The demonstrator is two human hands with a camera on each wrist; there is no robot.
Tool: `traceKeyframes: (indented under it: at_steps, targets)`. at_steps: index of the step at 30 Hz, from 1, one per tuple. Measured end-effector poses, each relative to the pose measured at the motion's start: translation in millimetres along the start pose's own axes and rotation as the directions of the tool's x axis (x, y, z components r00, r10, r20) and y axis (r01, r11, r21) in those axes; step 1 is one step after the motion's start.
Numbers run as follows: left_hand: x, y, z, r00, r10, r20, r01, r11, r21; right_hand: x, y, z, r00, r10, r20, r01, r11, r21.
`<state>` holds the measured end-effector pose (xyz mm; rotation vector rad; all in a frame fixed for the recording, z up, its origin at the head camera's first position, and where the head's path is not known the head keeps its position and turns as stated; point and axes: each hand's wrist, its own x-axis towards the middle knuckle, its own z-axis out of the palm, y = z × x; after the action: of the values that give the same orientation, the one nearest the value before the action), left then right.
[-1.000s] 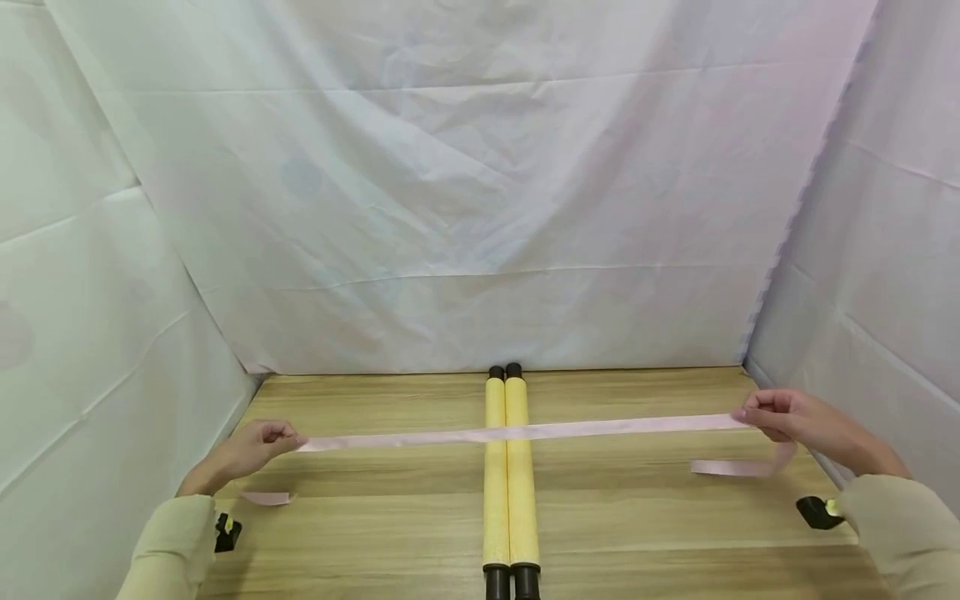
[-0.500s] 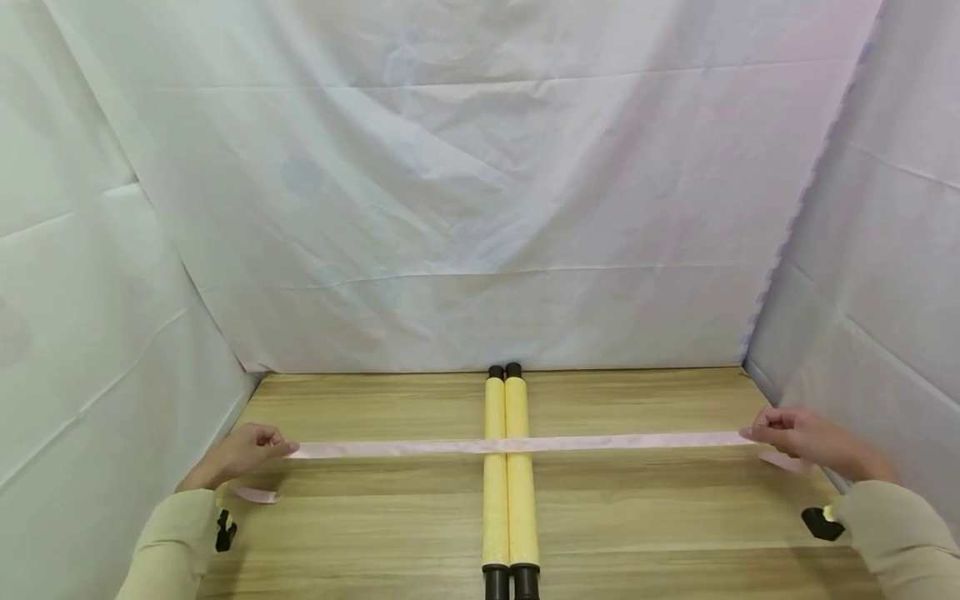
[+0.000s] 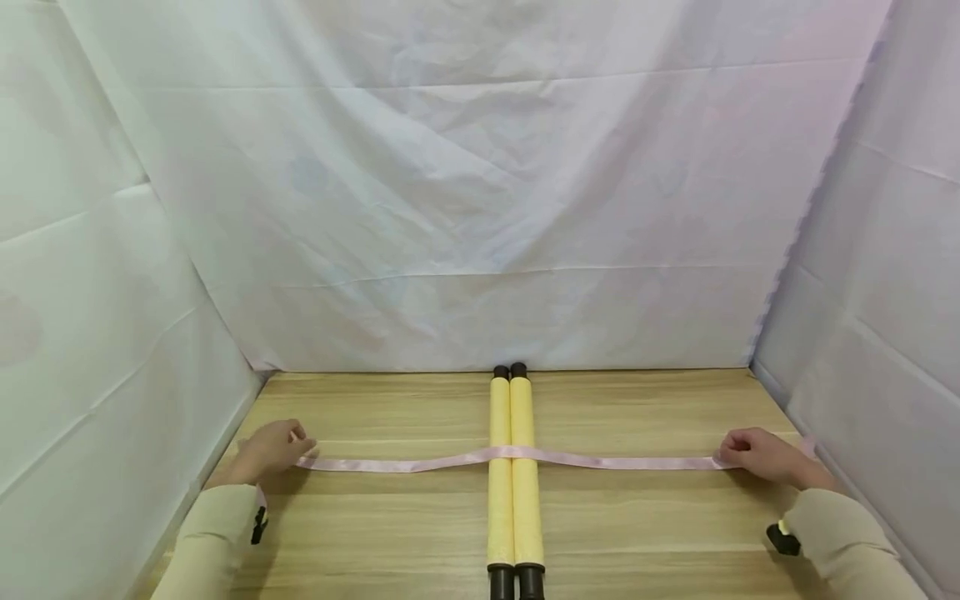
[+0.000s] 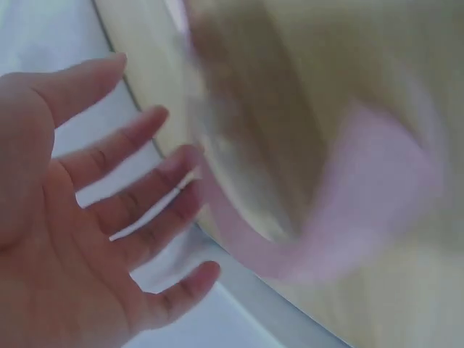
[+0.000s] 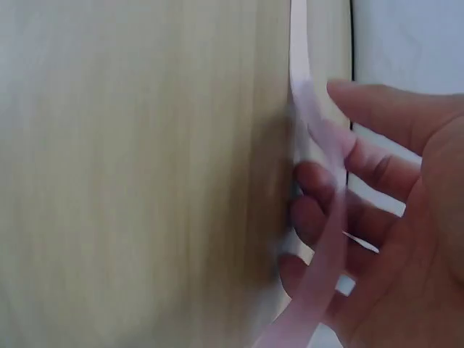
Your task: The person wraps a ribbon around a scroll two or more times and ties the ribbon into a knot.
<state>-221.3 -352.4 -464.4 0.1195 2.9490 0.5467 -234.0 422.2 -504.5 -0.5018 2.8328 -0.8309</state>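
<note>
A long pink ribbon (image 3: pixel 390 466) lies crosswise over two yellow rods with black ends (image 3: pixel 515 508), slightly raised where it passes over them. My left hand (image 3: pixel 273 450) is at the ribbon's left part. In the left wrist view its fingers (image 4: pixel 123 148) are spread, thumb apart, and the blurred ribbon loops past the fingertips. My right hand (image 3: pixel 765 456) is at the right part. The right wrist view shows the ribbon (image 5: pixel 326 254) running across its loosely bent fingers, the thumb apart from them. In the head view the ribbon's two ends are mostly hidden behind the hands and wrists.
The rods lie side by side on a wood-grain table (image 3: pixel 637 517), running from front to back. White cloth (image 3: pixel 480 208) hangs behind the table and along both sides. A black wrist device (image 3: pixel 783 539) sits under the right cuff, another (image 3: pixel 259 525) under the left.
Both hands have come down and inward. The ribbon, held taut above the rods a second ago, has slackened and now drapes over them. The fingers have let go of it.
</note>
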Motion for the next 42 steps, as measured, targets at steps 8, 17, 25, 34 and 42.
traceKeyframes:
  at_steps: [8, 17, 25, 34, 42]
  targets:
    - [15.6, 53.5, 15.2, 1.000, 0.031, 0.001, -0.031, 0.996, -0.083, 15.8, -23.0, 10.1, 0.997, -0.047, -0.059, 0.042, 0.996, -0.084]
    - [34.3, 110.6, 36.1, 0.999, 0.048, 0.006, -0.046, 0.985, -0.169, 42.8, -57.5, 28.9, 0.990, -0.116, -0.079, 0.110, 0.991, -0.072]
    - [46.4, 161.7, 52.6, 0.994, 0.113, 0.001, -0.110, 0.969, -0.220, 70.0, -97.5, 51.0, 0.996, -0.084, 0.037, 0.085, 0.996, -0.018]
    - [53.9, 208.0, 69.0, 0.988, 0.142, 0.058, -0.120, 0.950, -0.288, 83.3, -118.2, 71.2, 0.987, 0.072, 0.145, -0.047, 0.984, -0.171]
    - [66.2, 245.8, 83.8, 0.988, 0.109, 0.112, -0.076, 0.962, -0.263, 84.4, -122.1, 76.2, 0.985, 0.096, 0.144, -0.070, 0.981, -0.180]
